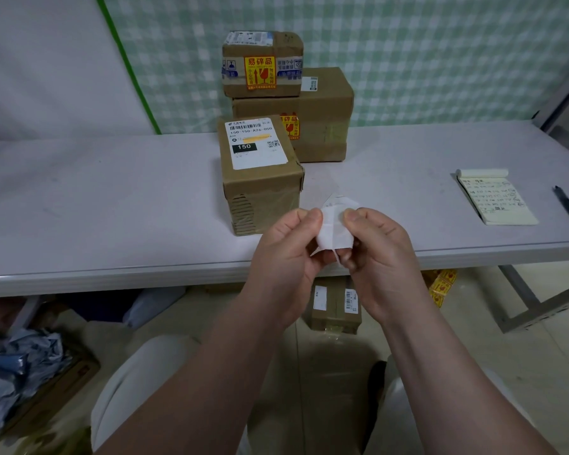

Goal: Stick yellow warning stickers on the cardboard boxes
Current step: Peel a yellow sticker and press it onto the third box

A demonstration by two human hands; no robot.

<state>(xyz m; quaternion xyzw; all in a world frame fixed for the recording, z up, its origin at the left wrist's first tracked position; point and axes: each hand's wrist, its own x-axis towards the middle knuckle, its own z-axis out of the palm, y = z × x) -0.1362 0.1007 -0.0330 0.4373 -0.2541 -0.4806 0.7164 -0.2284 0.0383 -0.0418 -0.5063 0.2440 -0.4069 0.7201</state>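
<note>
Pinching a crumpled white backing paper (335, 229) between my left hand (288, 247) and right hand (380, 251), I face an unstickered cardboard box (260, 188) just beyond them, notepad (496, 200) on the desk (112, 198) far right.

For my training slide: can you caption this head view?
Both hands, left hand and right hand, pinch a white paper backing before three cardboard boxes, two already stickered.

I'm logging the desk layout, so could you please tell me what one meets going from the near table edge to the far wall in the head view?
Hands holding the white paper → front box with the shipping label → large box with a yellow sticker → small stickered box stacked on top of it.
</note>
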